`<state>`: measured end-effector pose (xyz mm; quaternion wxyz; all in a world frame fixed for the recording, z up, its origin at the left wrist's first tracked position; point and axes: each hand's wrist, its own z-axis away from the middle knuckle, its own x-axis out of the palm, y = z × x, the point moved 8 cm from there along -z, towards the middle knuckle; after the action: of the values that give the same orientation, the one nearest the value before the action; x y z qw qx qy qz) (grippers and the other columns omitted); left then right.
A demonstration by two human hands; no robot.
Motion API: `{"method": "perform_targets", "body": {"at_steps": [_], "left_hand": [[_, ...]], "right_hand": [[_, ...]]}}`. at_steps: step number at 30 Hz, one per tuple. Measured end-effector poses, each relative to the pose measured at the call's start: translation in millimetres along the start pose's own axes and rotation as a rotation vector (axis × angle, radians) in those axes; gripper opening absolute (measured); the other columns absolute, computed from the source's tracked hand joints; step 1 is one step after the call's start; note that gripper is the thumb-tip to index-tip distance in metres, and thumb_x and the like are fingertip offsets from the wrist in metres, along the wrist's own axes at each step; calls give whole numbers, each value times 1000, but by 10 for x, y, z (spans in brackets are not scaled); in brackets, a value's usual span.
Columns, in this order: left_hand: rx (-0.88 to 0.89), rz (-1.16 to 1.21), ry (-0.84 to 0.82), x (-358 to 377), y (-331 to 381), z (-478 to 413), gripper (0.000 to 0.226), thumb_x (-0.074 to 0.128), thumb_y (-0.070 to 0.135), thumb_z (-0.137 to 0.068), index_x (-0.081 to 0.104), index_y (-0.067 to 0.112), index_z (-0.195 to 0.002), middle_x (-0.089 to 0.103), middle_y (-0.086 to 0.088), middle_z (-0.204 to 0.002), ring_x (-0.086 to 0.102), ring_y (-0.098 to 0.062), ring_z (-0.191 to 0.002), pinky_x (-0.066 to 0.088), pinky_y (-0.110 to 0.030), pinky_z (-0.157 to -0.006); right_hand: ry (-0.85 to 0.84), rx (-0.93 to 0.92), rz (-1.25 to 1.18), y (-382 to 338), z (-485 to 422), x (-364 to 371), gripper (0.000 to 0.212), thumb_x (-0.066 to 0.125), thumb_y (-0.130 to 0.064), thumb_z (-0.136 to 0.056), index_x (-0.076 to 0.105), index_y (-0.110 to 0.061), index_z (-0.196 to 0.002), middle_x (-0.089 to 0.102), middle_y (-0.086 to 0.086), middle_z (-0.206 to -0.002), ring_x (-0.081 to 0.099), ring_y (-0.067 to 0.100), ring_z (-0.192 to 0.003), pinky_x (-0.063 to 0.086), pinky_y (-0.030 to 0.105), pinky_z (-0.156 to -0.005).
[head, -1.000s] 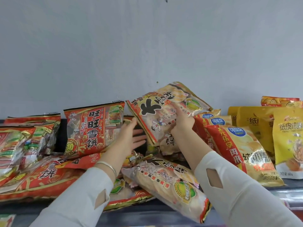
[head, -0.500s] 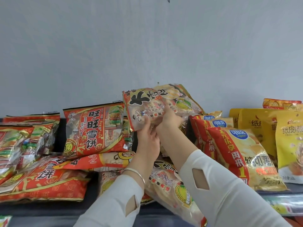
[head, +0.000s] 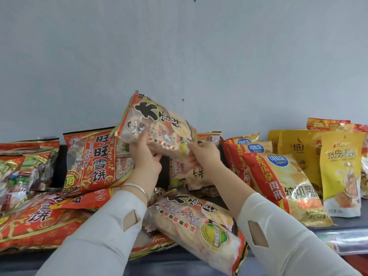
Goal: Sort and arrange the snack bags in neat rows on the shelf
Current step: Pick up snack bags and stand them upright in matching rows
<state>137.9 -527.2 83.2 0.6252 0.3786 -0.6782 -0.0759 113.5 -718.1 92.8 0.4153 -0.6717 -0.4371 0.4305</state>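
Head view: a durian rice cracker bag [head: 157, 128] is held in both hands above the shelf [head: 179, 261].

The left hand [head: 146, 158] grips the bag's lower left edge with its fingers curled under it, and the right hand [head: 205, 158] pinches the lower right edge. The bag hangs tilted in front of the wall, clear of the shelf. It sits above the dark gap between the upright red Wang Wang bag [head: 93, 158] and the red-and-gold potato chip bags [head: 278, 182]. The step seems to be standing this bag up in that gap. To do it well, level the bag first, lower it base first with its label facing out, and keep it off the matching bag [head: 199, 222] that lies flat at the shelf's front edge. Grip lightly, since the crackers would likely break.
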Motion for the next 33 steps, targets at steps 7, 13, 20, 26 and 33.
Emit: {"method": "perform_targets", "body": {"at_steps": [7,13,20,26,33], "left_hand": [[90,-110,16,-20,133,-25,43,62,37,-87,50,19,-124,63,-7,-116,65,-28,-102,52,-52,-88],[177,-363,-22,17,111,58,31,53,40,-93,50,21,-117,51,16,-97,49,-7,-93,38,-31,-89],[51,-544,-136,73,-120,-53,62,49,53,-90,30,26,-143,37,2,-143,34,-21,-133,29,-46,-109],[15,-861,-359,231,-439,-107,76,66,24,-87,19,29,-146,40,-2,-145,44,-24,-127,38,-43,-105],[-128,-1011,-402,-24,-888,-258,85,57,5,-90,5,38,-149,38,-3,-147,41,-26,-129,37,-49,-107]], "right_hand": [[175,-278,370,-100,-179,-195,60,59,-46,-86,41,-24,-139,41,8,-139,38,30,-130,36,45,-105],[0,-249,135,23,-244,-102,87,65,-52,-83,18,-24,-151,29,3,-155,32,27,-139,31,48,-112],[89,-80,-23,325,-392,-239,85,77,-45,-74,33,-16,-141,46,-4,-129,44,21,-125,39,37,-100],[407,-171,91,321,-417,-532,84,78,-47,-72,35,-18,-138,46,7,-135,41,28,-128,39,50,-104],[161,-7,208,844,-562,-359,52,53,-36,-94,36,-14,-137,57,6,-125,56,29,-114,47,36,-91]]}}
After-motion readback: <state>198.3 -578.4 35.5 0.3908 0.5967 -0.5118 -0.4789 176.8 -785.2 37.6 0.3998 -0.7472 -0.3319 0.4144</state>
